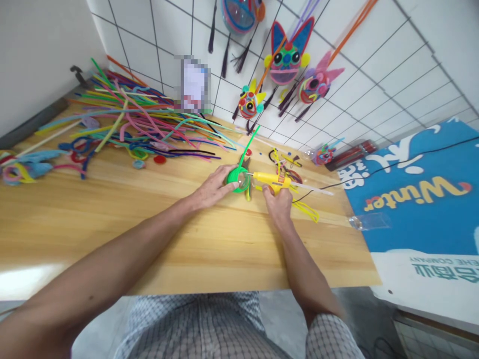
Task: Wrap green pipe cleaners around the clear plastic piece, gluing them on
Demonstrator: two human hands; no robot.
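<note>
Right hand (279,203): clasped around yellow glue gun (275,182), with long axis left to right, nozzle (250,174) toward left, and barrel (263,177) on hand's far side. Left hand (213,189): grasping round green-coiled piece (234,176), at left of nozzle tip.

This looks like a craft workshop, perhaps a corner of a shop; which one is hard to tell. A glue gun (272,180) is in use at the wooden tabletop (209,239), where pipe cleaners (149,122) lie heaped. Finished tasselled ornaments (286,61) hang against the white, grid-lined wall (172,30). A blue sign (411,237) reads "Winter", with "COMPANY" below.
</note>
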